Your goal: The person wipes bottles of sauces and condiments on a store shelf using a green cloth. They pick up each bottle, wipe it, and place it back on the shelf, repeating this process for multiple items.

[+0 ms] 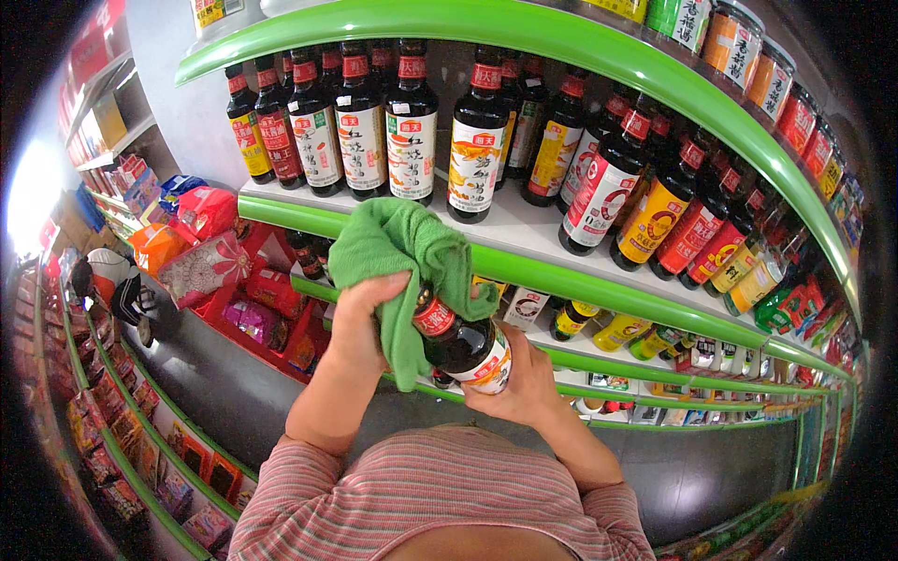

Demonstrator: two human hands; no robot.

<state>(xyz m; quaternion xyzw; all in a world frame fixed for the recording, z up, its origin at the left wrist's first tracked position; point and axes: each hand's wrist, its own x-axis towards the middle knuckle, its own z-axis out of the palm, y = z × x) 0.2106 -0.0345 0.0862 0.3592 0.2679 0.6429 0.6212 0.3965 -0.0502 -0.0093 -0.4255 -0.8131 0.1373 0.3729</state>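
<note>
My left hand (365, 319) grips a bunched green cloth (400, 245), which drapes over the fingers and lies against the neck of a soy sauce bottle (466, 343). The bottle is dark, with a red neck band and a white pictured label, and it tilts in front of the shelf edge. Around its lower part closes my right hand (523, 382). The cloth hides most of my left fingers and the bottle's cap. Behind the cloth, similar upright bottles (412, 140) line the shelf; a white-labelled one (478, 161) stands near its front edge.
Green-edged shelves (631, 301) curve across the front, with more bottles (575, 319) below and jars (733, 49) above. At the left sit a red bin (210, 305) of packaged goods and, farther off, a crouching person (116, 280). Another shelf of packets (151, 449) borders the aisle floor (231, 400).
</note>
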